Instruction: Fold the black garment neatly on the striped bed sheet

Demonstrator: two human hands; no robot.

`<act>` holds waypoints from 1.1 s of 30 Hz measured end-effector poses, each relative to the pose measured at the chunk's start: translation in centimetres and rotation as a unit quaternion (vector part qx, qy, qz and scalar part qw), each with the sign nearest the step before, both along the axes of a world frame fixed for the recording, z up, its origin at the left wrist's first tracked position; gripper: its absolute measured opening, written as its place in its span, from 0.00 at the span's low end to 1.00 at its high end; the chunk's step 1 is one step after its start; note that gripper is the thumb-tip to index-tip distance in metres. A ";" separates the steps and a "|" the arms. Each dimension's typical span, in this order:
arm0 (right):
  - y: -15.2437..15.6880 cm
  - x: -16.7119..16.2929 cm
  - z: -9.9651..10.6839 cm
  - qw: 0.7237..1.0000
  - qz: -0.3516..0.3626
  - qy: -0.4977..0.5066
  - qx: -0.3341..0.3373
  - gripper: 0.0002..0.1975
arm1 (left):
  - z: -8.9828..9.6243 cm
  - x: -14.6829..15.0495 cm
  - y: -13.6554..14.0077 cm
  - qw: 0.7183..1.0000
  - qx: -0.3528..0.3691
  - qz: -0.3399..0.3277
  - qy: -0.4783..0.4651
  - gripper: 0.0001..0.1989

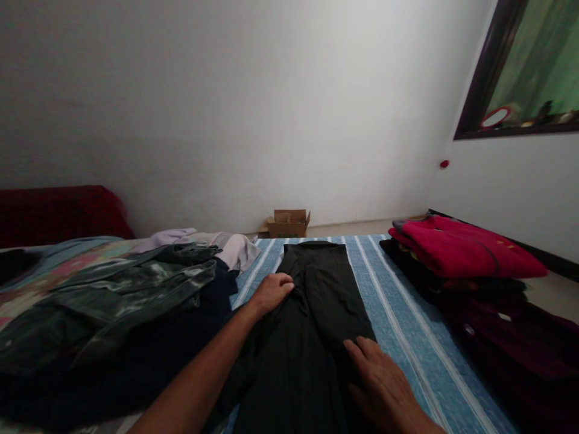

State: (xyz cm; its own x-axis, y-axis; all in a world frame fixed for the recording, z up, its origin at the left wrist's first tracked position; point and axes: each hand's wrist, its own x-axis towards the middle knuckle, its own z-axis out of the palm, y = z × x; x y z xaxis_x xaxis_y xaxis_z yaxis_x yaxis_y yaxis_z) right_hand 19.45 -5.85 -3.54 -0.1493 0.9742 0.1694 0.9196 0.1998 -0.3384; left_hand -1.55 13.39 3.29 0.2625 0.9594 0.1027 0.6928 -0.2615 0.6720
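Note:
Dark trousers (330, 295) lie lengthwise in front of me on a blue striped bed cover (389, 301), the waistband at the far end. My left hand (272, 292) rests on their left edge below the waistband, fingers extended and slightly bent over the creased cloth. Nearer to me, my right hand (377, 367) lies on the right side of the trousers with its fingers apart. The lower legs run out of view at the bottom.
To the left is a loose heap of clothes with a grey-green garment (131, 295) on top. Folded clothes are stacked at right, topped by a red garment (465, 244); a maroon garment (520, 337) lies nearer. Beyond the bed stands an open cardboard box (287, 226).

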 end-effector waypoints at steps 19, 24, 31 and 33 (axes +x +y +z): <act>0.4 3.4 -0.6 0.988 0.017 0.093 -0.120 0.28 | -5.6 5.1 0.5 0.995 0.030 0.011 0.097 0.08; 1.4 4.6 -0.3 0.958 -0.027 0.283 -0.047 0.12 | -6.2 5.1 0.3 0.996 0.034 0.023 0.074 0.10; 1.5 7.7 -0.6 0.705 -0.212 0.676 -0.044 0.20 | -6.8 5.2 0.1 0.997 0.042 0.035 0.052 0.14; 1.6 8.1 -1.1 0.663 -0.224 0.713 -0.030 0.21 | -6.8 5.2 0.1 0.997 0.042 0.039 0.056 0.13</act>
State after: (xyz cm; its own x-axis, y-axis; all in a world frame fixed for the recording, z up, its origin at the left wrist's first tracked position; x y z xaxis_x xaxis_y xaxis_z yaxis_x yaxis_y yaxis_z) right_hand 27.55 -4.26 -4.59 0.4288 0.8777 -0.2138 -0.3827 -0.0379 -0.9231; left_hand 3.69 13.44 -3.49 0.2023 0.9666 0.1572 0.7829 -0.2560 0.5671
